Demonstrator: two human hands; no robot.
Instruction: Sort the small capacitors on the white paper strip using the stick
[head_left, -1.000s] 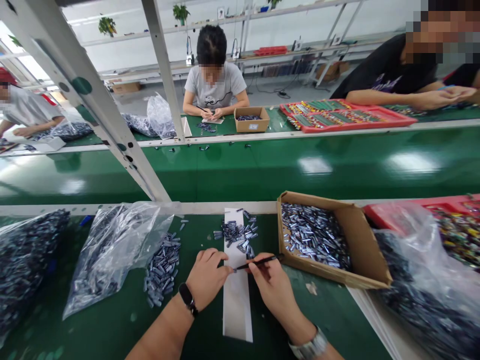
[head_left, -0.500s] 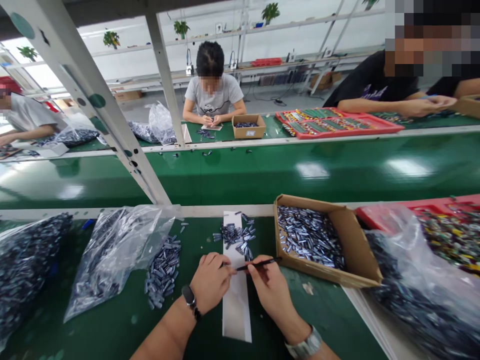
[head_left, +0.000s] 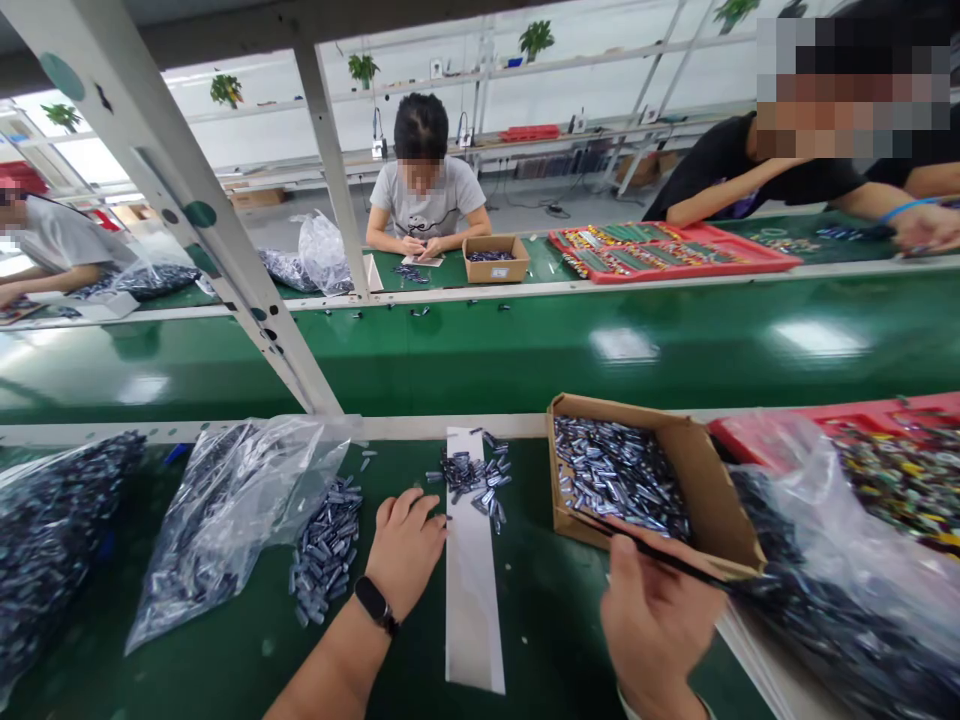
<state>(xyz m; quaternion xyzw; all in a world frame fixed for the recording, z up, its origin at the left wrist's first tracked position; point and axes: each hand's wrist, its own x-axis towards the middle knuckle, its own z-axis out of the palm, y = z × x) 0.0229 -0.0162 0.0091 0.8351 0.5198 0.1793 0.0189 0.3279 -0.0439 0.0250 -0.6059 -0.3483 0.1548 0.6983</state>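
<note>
My right hand (head_left: 660,610) grips a pair of long black tweezers (head_left: 675,562), whose tips reach the front wall of a cardboard box (head_left: 724,490). Inside the box lie many small shiny dark blue-grey pieces (head_left: 615,470). My left hand (head_left: 409,550) rests just left of a white paper strip (head_left: 472,610), fingers curled together with a tiny dark bit showing at the tips; what they hold is mostly hidden. Ahead of it, a loose cluster of the same small pieces (head_left: 469,470) lies across the strip's far end.
Left of my left hand sit a pile of loose pieces (head_left: 326,550) and clear plastic bags (head_left: 232,510) of them. At right are another filled bag (head_left: 847,600) and a red tray (head_left: 810,425) of colourful parts. Co-workers (head_left: 427,190) sit across the green channel (head_left: 465,350).
My right hand has moved right with the tweezers, from beside my left hand to the box front. My left hand has shifted slightly left. A co-worker at right has moved an arm.
</note>
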